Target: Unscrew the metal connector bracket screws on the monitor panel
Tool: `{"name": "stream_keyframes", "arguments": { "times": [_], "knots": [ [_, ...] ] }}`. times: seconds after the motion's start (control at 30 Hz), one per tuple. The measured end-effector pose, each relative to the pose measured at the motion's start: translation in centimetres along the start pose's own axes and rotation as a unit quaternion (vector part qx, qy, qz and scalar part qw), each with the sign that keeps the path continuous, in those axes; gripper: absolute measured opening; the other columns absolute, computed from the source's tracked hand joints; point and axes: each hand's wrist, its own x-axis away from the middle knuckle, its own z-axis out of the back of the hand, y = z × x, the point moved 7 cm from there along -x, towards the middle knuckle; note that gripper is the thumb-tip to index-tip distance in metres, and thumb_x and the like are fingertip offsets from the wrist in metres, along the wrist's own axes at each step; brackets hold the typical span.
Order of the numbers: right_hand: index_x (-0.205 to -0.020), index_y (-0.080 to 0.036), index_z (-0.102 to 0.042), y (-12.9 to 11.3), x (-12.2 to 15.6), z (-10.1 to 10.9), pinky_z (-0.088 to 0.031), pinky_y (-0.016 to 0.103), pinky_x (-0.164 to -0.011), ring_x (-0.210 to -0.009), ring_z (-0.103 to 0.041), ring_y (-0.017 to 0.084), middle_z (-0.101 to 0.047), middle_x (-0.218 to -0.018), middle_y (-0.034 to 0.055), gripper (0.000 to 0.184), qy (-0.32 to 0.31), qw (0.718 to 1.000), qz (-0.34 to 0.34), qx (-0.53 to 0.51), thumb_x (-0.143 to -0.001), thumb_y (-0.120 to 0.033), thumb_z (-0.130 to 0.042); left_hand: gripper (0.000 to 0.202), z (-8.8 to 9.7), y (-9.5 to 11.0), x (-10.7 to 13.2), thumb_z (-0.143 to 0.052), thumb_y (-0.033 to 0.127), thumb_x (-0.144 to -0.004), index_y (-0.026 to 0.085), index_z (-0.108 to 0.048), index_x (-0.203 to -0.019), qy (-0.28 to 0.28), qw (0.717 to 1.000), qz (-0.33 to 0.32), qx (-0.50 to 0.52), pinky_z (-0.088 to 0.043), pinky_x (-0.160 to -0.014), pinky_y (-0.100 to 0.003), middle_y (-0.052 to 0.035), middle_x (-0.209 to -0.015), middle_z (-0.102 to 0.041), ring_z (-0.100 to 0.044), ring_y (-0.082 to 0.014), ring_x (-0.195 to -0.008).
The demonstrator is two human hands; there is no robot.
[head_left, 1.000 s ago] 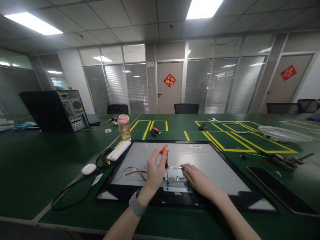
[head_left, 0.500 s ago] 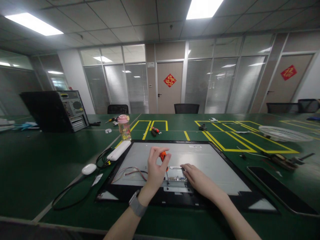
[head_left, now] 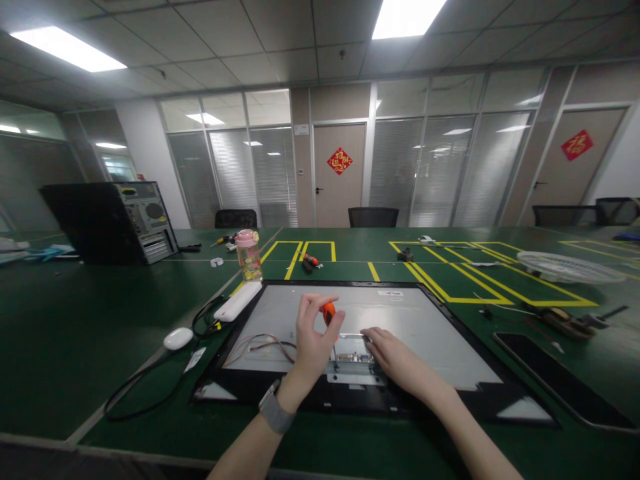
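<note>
My left hand (head_left: pixel 314 337) is closed around the orange handle of a screwdriver (head_left: pixel 329 312), which stands nearly upright. Its thin shaft reaches down to the left side of a metal bracket with a small circuit board (head_left: pixel 356 359); the tip's exact contact is hard to make out. My right hand (head_left: pixel 393 357) lies with fingers stretched out on the bracket's right edge, thumb hidden. Beneath both is a flat display panel (head_left: pixel 430 320) with a grey back and black frame, lying on the table. Thin wires (head_left: pixel 265 343) run across the panel left of my left hand.
Left of the panel are a white power strip (head_left: pixel 240 301), black cables, a white oval case (head_left: pixel 178 339) and a pink-lidded bottle (head_left: pixel 249 255). A computer case (head_left: pixel 110 223) stands farther left. Pliers (head_left: pixel 310 262) lie beyond the panel; a black phone-like slab (head_left: pixel 560 380) lies to its right.
The fingers of my left hand have shifted slightly on the screwdriver, and its orange handle looks turned. My right hand stays in place on the bracket.
</note>
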Motion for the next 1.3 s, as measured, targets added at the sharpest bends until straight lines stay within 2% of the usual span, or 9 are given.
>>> {"name": "stream_keyframes", "arguments": {
  "times": [0.17, 0.37, 0.5, 0.57, 0.83, 0.93, 1.07, 1.2, 1.3],
  "knots": [
    [-0.125, -0.013, -0.056, 0.1, 0.0, -0.1, -0.042, 0.037, -0.096, -0.112, -0.056, 0.026, -0.062, -0.119, 0.0161, 0.037, 0.0, 1.0, -0.002, 0.004, -0.098, -0.026, -0.035, 0.028, -0.2, -0.3, 0.1, -0.039, 0.025, -0.096, 0.021, -0.064, -0.11, -0.023, 0.999, 0.02, 0.038, -0.044, -0.08, -0.03, -0.0042, -0.089, -0.059, -0.057, -0.0189, -0.088],
    [-0.123, -0.013, -0.057, 0.2, -0.1, -0.2, -0.042, 0.036, -0.096, -0.111, -0.057, 0.025, -0.063, -0.118, 0.0154, 0.035, 0.002, 1.0, 0.004, 0.002, -0.098, -0.025, -0.036, 0.018, 0.0, -0.5, 0.1, -0.06, 0.029, -0.088, 0.022, -0.065, -0.104, 0.007, 1.0, 0.022, 0.012, -0.047, -0.077, -0.029, -0.0008, -0.084, -0.053, -0.055, -0.0163, -0.078],
    [-0.125, -0.013, -0.056, 0.2, 0.0, -0.1, -0.042, 0.036, -0.096, -0.112, -0.056, 0.026, -0.062, -0.119, 0.0157, 0.036, 0.003, 1.0, 0.002, 0.003, -0.098, -0.026, -0.035, 0.023, 0.0, -0.3, 0.0, -0.047, 0.028, -0.095, 0.02, -0.065, -0.106, -0.004, 0.999, 0.024, 0.026, -0.046, -0.082, -0.031, -0.005, -0.094, -0.061, -0.058, -0.0191, -0.089],
    [-0.124, -0.014, -0.057, 0.2, 0.0, -0.1, -0.041, 0.037, -0.097, -0.112, -0.056, 0.026, -0.062, -0.119, 0.0156, 0.036, 0.001, 1.0, 0.0, 0.002, -0.098, -0.025, -0.036, 0.025, -0.1, -0.4, 0.1, -0.043, 0.026, -0.096, 0.02, -0.064, -0.108, -0.009, 0.999, 0.032, 0.033, -0.046, -0.08, -0.03, -0.005, -0.093, -0.062, -0.058, -0.0187, -0.087],
    [-0.125, -0.015, -0.057, 0.2, 0.0, -0.2, -0.042, 0.038, -0.096, -0.11, -0.056, 0.026, -0.062, -0.118, 0.0155, 0.036, 0.003, 1.0, 0.003, 0.001, -0.098, -0.026, -0.035, 0.016, 0.0, -0.7, 0.1, -0.063, 0.029, -0.086, 0.022, -0.066, -0.099, 0.012, 0.999, 0.036, 0.016, -0.048, -0.07, -0.027, -0.0005, -0.083, -0.051, -0.054, -0.0158, -0.075],
    [-0.125, -0.015, -0.056, 0.2, 0.0, -0.1, -0.042, 0.038, -0.096, -0.111, -0.056, 0.026, -0.062, -0.119, 0.0153, 0.036, 0.004, 1.0, 0.002, 0.002, -0.098, -0.026, -0.035, 0.02, -0.5, -1.2, 0.4, -0.053, 0.03, -0.091, 0.021, -0.064, -0.106, -0.009, 0.998, 0.055, 0.036, -0.048, -0.066, -0.025, -0.0014, -0.084, -0.054, -0.054, -0.0151, -0.074],
    [-0.126, -0.015, -0.056, 0.3, 0.0, -0.2, -0.042, 0.037, -0.097, -0.111, -0.056, 0.026, -0.062, -0.12, 0.0151, 0.036, 0.0, 1.0, 0.0, 0.006, -0.098, -0.026, -0.036, 0.029, -0.8, -2.4, 0.8, -0.035, 0.032, -0.099, 0.022, -0.058, -0.114, -0.026, 0.989, 0.115, 0.092, -0.044, -0.051, -0.021, -0.0018, -0.088, -0.058, -0.051, -0.0114, -0.059],
    [-0.123, -0.014, -0.058, 0.1, 0.0, -0.1, -0.042, 0.037, -0.096, -0.111, -0.057, 0.026, -0.063, -0.118, 0.0157, 0.036, -0.001, 1.0, -0.003, 0.011, -0.098, -0.026, -0.036, 0.017, -0.4, -1.2, 0.3, -0.059, 0.033, -0.089, 0.022, -0.065, -0.101, -0.01, 0.999, 0.046, 0.021, -0.049, -0.073, -0.028, -0.0026, -0.09, -0.055, -0.057, -0.0173, -0.082],
    [-0.123, -0.014, -0.058, -0.1, 0.0, 0.0, -0.042, 0.037, -0.096, -0.111, -0.057, 0.026, -0.063, -0.118, 0.0159, 0.036, -0.003, 1.0, -0.004, 0.012, -0.097, -0.026, -0.036, 0.018, -0.2, -0.9, 0.2, -0.058, 0.032, -0.089, 0.022, -0.066, -0.102, 0.004, 0.999, 0.03, 0.013, -0.049, -0.08, -0.031, -0.0026, -0.088, -0.056, -0.057, -0.0176, -0.083]
  ]
}}
